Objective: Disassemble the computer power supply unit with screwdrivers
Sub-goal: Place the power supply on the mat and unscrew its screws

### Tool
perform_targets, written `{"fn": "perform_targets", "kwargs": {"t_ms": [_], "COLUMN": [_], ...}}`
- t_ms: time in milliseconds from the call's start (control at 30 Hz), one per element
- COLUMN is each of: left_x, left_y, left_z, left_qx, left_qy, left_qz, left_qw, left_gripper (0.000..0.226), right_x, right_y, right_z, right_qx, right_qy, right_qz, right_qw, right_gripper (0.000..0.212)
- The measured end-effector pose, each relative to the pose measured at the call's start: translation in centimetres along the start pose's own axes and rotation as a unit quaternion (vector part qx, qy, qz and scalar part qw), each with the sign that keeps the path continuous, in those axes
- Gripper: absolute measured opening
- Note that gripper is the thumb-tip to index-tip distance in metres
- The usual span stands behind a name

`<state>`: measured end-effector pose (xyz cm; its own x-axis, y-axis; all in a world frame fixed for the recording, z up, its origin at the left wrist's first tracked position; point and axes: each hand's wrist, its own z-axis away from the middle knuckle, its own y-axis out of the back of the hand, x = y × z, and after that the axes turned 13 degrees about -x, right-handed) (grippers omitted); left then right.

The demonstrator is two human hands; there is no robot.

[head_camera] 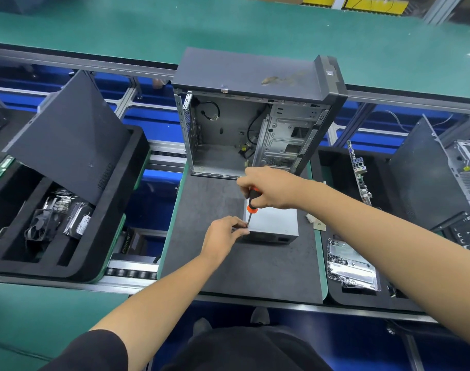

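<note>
A dark grey felt-like work mat with a green edge (pixel 218 269) carries a silver metal power supply box (pixel 275 222) near its middle; behind that stands an open, emptied grey steel computer tower case (pixel 244 129).

Centre frame, a silver-grey metal power supply box (pixel 272 223) sits on a dark grey mat (pixel 228 269). The right hand (pixel 271 187) grips an orange-and-black-handled screwdriver (pixel 251 203), shaft angled down to the box's left edge. The left hand (pixel 223 235) pinches right at the tip there. Just above, an open, gutted grey computer case (pixel 255 113) stands upright. Lower left, a black foam tray (pixel 113 231) holds a fan and a drive.
</note>
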<state>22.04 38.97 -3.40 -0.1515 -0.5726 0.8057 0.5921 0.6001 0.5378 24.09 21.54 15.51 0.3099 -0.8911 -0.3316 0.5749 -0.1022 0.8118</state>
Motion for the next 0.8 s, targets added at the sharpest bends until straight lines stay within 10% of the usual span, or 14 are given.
{"fn": "perform_targets", "kwargs": {"t_ms": [400, 567, 800], "left_x": [0.2, -0.3, -0.3], "left_y": [-0.4, -0.9, -0.4], "left_z": [-0.3, -0.2, -0.6], "left_qx": [0.029, 0.028, 0.030], "left_qy": [-0.008, 0.008, -0.014], "left_qz": [0.040, 0.112, 0.046], "left_qw": [0.999, 0.993, 0.998], "left_gripper": [0.015, 0.013, 0.017], "right_x": [-1.1, -1.7, -1.2], "right_y": [0.4, 0.4, 0.9], "right_z": [0.1, -0.3, 0.0], "right_qx": [-0.040, 0.024, -0.042], "right_qy": [0.052, -0.051, 0.043], "right_qz": [0.124, 0.266, 0.100], "right_qw": [0.990, 0.962, 0.993], "right_gripper": [0.027, 0.027, 0.018]}}
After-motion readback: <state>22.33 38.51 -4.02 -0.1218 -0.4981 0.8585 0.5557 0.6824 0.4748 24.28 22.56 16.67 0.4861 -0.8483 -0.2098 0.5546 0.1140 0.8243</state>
